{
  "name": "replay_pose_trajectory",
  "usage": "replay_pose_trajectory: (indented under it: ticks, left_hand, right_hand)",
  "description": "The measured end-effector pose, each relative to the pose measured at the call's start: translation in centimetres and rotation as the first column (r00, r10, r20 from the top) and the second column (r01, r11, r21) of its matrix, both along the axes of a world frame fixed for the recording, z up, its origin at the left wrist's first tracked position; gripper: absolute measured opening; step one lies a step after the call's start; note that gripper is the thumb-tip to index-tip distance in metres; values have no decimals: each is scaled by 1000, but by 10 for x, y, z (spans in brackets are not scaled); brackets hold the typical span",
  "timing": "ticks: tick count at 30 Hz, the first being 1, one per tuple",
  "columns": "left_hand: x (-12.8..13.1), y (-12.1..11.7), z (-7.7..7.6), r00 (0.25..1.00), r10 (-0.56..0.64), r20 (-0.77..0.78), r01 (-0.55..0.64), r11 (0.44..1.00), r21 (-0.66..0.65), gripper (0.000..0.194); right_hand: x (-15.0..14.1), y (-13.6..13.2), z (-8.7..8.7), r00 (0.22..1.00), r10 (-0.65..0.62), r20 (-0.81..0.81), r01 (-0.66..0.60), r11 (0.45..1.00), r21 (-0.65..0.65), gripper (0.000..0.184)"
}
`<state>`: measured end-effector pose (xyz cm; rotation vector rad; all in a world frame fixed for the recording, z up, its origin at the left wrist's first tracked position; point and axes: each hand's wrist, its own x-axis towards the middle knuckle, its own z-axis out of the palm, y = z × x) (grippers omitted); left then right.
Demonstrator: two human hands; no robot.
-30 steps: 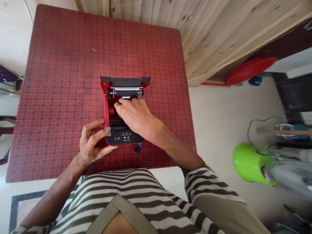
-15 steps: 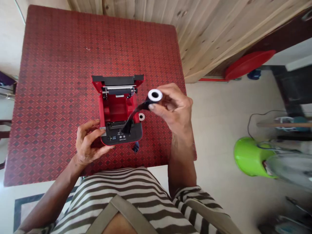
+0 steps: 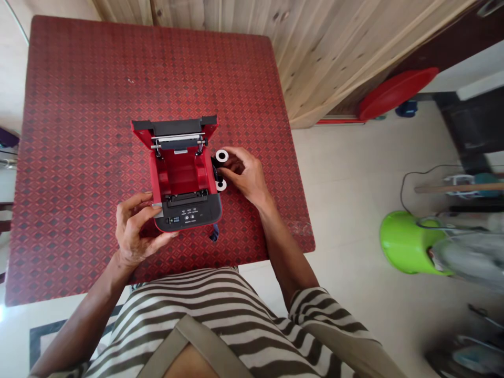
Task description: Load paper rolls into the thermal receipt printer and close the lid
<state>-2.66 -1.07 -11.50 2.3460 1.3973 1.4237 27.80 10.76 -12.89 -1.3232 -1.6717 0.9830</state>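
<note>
A red and black label printer [image 3: 189,209] stands on the table with its lid [image 3: 177,127] raised and its red inner bay [image 3: 183,173] bare. My left hand [image 3: 134,231] grips its front left corner, thumb along the front edge and fingers on the side. At the printer's right side, my right hand [image 3: 246,176] closes around a black roll with a white ring-shaped end [image 3: 222,156]. A second white-ended roll [image 3: 221,185] lies just below it, against the printer, with dark material between the two. My right fingertips are partly hidden behind the roll.
The table [image 3: 86,131] has a red patterned cover. A small dark blue item [image 3: 214,232] sits by the printer's front. Wooden panelling [image 3: 220,16] borders the table's far side. On the floor to the right are a green bucket [image 3: 399,241] and a red round basin [image 3: 397,93].
My right hand has come out of the printer's bay with the black roll, lifted it to the right, and lowered it beside the printer. My left hand has stayed on the printer's corner.
</note>
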Motion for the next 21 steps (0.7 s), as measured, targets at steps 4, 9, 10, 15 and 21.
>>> replay_pose_trajectory:
  ticks: [4, 9, 10, 15, 21]
  left_hand:
    - [0, -1, 0, 1000, -9, -4, 9, 1000, -23, 64]
    - [0, 0, -1, 998, -24, 50, 25, 1000, -11, 70]
    - [0, 1, -1, 998, -25, 54, 26, 1000, -7, 70]
    - [1, 2, 0, 1000, -30, -1, 30, 999, 33, 69]
    - [4, 2, 2, 1000, -2, 0, 2, 1000, 25, 63]
  right_hand:
    - [15, -27, 15, 998, -63, 25, 63, 998, 2, 34]
    - [11, -62, 27, 985, 138, 101, -133, 989, -59, 36]
    - [7, -64, 25, 983, 146, 111, -142, 989, -42, 41]
    - [-5, -63, 9, 995, 56, 86, -57, 998, 13, 26]
    - [14, -70, 66, 1000, 28, -14, -27, 998, 60, 31]
